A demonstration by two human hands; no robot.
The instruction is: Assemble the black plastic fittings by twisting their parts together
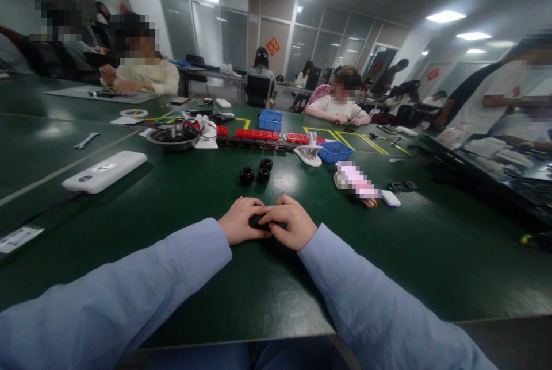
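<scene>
My left hand [242, 222] and my right hand [294, 223] meet low over the green table [241, 295], fingers closed around a small black object [256, 221]. Its kind is unclear, since the fingers cover most of it. The left thumb and fingers wrap it from the left side, and the right fingers press on its top and right side. Just beyond the hands stand three short black cylinders [246, 176] with ridged sides, grouped close together.
A white power bank-like box [106, 172] with a cable lies left, near a wrench [87, 140]. Farther back are a metal bowl [172, 141], red blocks in a row [257, 134], blue baskets [270, 120] and a white clip [309, 150]. Right lies a small white case [391, 198]. People sit around.
</scene>
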